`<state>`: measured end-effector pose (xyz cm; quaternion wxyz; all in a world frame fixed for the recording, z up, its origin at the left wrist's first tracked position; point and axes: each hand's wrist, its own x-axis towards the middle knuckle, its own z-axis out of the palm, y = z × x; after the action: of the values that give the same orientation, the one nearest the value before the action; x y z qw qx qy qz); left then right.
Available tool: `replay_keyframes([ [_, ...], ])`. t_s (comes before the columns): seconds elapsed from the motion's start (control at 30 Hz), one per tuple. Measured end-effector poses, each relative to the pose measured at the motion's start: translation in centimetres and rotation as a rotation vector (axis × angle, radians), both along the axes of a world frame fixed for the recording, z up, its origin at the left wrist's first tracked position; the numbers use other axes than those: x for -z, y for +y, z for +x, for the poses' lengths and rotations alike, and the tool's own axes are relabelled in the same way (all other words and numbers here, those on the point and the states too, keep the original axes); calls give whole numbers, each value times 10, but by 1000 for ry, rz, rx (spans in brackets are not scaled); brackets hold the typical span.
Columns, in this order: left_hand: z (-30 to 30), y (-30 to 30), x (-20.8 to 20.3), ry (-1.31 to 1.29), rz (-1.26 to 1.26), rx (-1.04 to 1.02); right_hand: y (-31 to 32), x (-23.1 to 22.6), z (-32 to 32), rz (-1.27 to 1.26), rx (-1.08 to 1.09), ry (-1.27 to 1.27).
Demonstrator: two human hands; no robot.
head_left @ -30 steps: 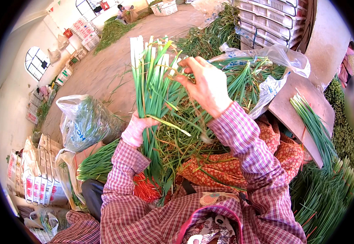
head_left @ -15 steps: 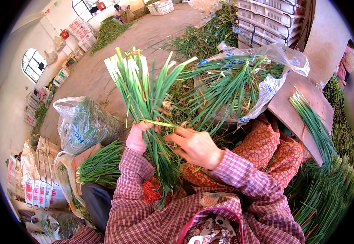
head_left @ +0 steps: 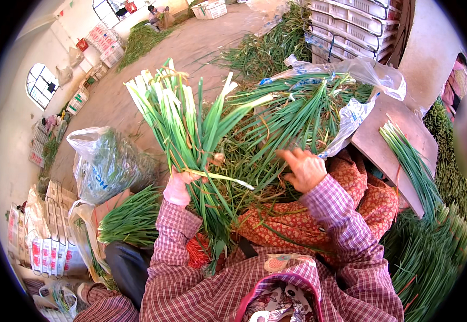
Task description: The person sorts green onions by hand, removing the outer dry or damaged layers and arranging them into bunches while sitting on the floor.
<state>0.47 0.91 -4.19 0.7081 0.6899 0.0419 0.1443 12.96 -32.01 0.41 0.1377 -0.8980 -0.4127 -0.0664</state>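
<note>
My left hand [head_left: 178, 185] is closed round a bunch of garlic chives [head_left: 196, 126], long green leaves with pale stem ends fanned upward. One pale, yellowish stalk [head_left: 225, 178] sticks out sideways from the bunch, just past my fingers. The leafy lower ends hang in front of my shirt. To the right, my right hand [head_left: 304, 167] is apart from the bunch, its fingers bent and spread with nothing visible in them. It hovers at the near edge of an open plastic bag [head_left: 359, 115] heaped with loose green chives [head_left: 303, 115].
A slanted board [head_left: 370, 131] at the right bears a small chive bundle [head_left: 405, 153]; a large chive pile [head_left: 426, 263] lies below. At left are a filled plastic bag [head_left: 107, 166], more chives [head_left: 128, 217] and crates [head_left: 56, 252]. Stacked crates [head_left: 349, 32] stand behind; other people sit farther off.
My right hand has left the stalk at the bunch and moved right, toward the open bag, its fingers spreading. My left hand still holds the bunch, which has shifted slightly left.
</note>
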Motion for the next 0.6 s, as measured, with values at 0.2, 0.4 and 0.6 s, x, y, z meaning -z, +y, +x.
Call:
replay_keyframes([
  [0.2,5,-54,-24,-24,-155,69,35,-39,21,1102,-293,851],
  [0.4,8,-70,-23,0,-226,80,85,-54,22,1418,-239,1119],
  [0.6,1,-64,-13,-65,-245,151,76,-68,24,1477,-181,1064],
])
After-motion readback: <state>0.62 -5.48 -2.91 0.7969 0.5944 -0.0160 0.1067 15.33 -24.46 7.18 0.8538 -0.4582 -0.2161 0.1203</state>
